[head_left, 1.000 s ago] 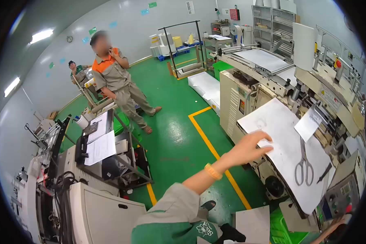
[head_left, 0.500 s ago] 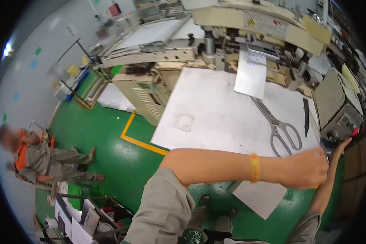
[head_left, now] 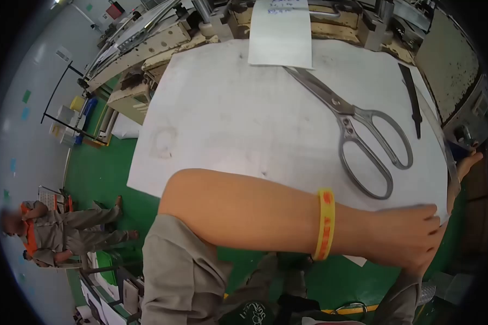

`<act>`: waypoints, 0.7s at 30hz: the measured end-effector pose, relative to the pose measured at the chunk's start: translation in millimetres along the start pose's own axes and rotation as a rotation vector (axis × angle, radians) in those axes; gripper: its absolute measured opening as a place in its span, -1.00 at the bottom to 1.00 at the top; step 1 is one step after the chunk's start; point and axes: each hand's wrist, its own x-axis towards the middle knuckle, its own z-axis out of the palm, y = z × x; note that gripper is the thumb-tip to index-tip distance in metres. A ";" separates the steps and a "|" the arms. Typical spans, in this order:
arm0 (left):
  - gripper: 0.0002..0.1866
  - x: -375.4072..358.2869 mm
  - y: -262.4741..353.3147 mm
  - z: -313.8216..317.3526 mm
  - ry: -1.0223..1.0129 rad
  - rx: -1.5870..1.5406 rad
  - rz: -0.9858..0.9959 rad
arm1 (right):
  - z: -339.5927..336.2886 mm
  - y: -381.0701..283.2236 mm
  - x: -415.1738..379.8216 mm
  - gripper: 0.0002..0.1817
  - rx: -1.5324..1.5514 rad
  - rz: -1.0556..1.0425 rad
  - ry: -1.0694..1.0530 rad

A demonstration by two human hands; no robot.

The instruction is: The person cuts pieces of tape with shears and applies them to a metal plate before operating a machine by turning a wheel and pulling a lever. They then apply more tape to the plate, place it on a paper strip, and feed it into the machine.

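My left forearm, with a yellow wristband, reaches across the front of the white work sheet. My left hand is closed, its fingers curled against my right forearm; its fingertips are hidden. At the far right edge my right hand is beside the lower part of a worn control box; its fingers are too small and dim to read. Large metal scissors lie on the white sheet, tips against a paper with handwriting. A dark narrow tool lies to their right.
Machine parts with metal posts stand behind the sheet. A person in grey clothes is at the far left on the green floor. Below them is a rack with a green bin. A wheeled frame stands by the wall.
The view has moved closer and lower over the sheet, so the scissors look larger. My left hand stays against my right arm. My right hand remains by the control box.
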 end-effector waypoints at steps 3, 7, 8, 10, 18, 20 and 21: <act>-0.70 7.6 6.1 6.3 -0.042 0.001 -0.078 | 10.9 11.4 33.7 -0.22 0.029 -0.039 0.006; -0.66 36.0 25.2 19.8 -0.287 0.248 -0.092 | 38.9 31.9 104.0 -0.24 0.094 -0.091 0.009; -0.66 39.3 27.6 27.5 -0.297 0.277 -0.093 | 44.0 37.8 118.5 -0.24 0.109 -0.092 0.010; -0.67 32.9 17.9 27.9 -0.357 0.492 0.060 | 49.4 51.9 142.7 -0.25 0.142 -0.096 0.010; -0.65 20.1 22.6 39.1 -0.292 0.487 -0.004 | 66.1 60.2 149.8 -0.28 0.187 -0.110 0.016; -0.54 16.6 26.6 50.2 -0.336 0.554 -0.007 | 66.8 60.2 148.7 -0.29 0.194 -0.110 0.014; -0.51 15.7 27.2 52.1 -0.355 0.591 0.001 | 66.1 59.0 149.4 -0.29 0.197 -0.112 0.018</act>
